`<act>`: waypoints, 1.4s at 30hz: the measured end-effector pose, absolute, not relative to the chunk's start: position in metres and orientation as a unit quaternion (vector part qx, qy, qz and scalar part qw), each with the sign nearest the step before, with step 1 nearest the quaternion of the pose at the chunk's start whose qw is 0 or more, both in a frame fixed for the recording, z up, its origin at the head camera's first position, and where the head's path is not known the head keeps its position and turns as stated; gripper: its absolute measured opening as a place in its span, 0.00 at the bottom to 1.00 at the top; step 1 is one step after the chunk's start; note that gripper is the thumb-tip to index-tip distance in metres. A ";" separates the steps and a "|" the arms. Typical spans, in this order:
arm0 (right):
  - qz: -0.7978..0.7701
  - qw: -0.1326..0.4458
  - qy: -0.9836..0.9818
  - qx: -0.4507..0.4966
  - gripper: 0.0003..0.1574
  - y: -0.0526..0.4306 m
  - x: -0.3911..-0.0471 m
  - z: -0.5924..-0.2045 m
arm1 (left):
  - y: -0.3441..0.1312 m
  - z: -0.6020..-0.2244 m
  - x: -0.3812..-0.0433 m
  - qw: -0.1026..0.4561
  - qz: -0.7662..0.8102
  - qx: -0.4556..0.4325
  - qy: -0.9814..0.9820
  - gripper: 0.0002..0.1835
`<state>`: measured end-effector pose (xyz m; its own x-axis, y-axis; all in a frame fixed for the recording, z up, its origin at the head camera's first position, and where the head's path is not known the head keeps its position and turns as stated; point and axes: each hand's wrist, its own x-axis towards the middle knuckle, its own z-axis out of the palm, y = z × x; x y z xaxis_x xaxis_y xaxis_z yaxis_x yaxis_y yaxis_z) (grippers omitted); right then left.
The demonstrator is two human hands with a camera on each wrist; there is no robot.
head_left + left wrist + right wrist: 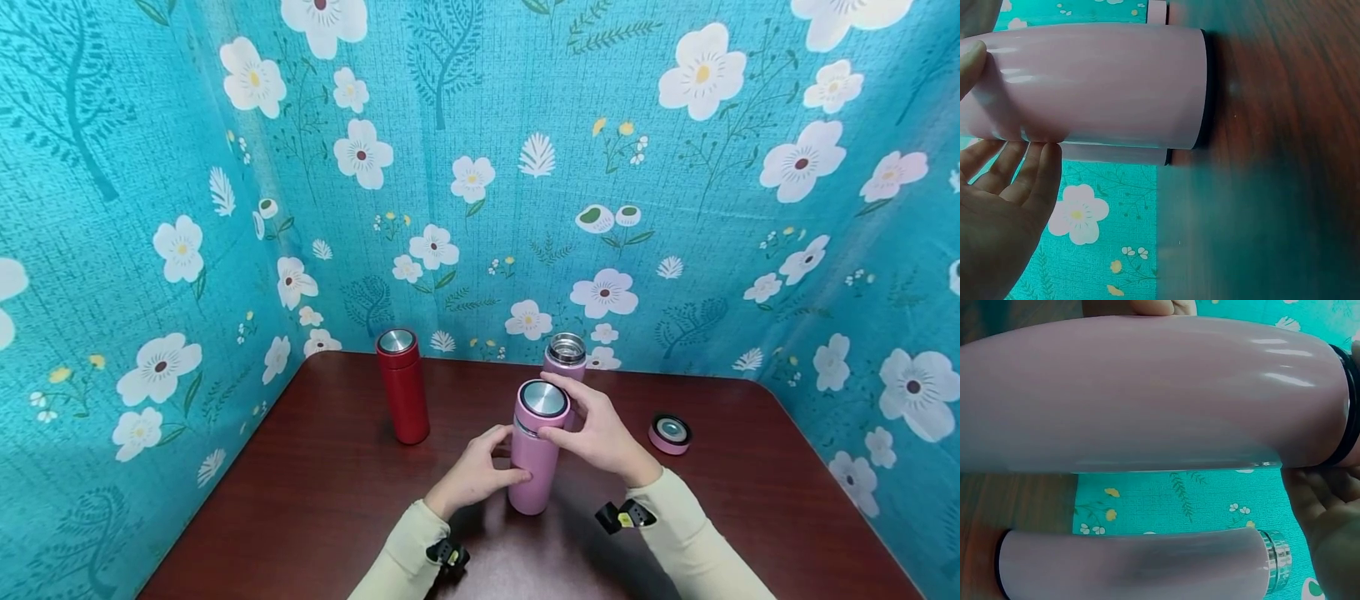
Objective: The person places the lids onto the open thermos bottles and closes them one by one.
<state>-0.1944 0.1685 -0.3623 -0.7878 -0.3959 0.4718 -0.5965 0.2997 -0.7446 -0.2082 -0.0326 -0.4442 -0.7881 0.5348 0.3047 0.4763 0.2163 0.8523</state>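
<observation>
In the head view a pink thermos (534,477) stands near the middle of the table, topped by a pink lid (543,402) with a silver disc. My left hand (476,471) grips its body from the left, the thumb (971,65) on one side and the fingers on the other. At the top, my right hand (600,429) holds the lid, thumb at the seam and fingers round the far side. A dark ring (1346,406) marks that seam in the right wrist view. Just behind stands a second pink thermos (564,363), lidless, its steel mouth exposed.
To the right, a loose pink lid (670,435) lies on the dark wooden table (315,500). A red thermos (405,396) with its lid on stands at the back left. Floral turquoise cloth (480,233) hangs behind and along both sides of the table.
</observation>
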 end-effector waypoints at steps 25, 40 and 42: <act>0.487 0.119 -0.801 0.327 0.40 0.168 -0.197 -0.364 | -0.032 -0.446 -0.209 0.026 0.530 0.323 0.784 0.29; 0.495 0.161 -0.787 0.332 0.41 0.172 -0.206 -0.381 | -0.032 -0.447 -0.209 0.024 0.533 0.319 0.783 0.28; 0.494 0.157 -0.787 0.335 0.42 0.174 -0.211 -0.387 | -0.032 -0.446 -0.208 0.026 0.534 0.318 0.783 0.28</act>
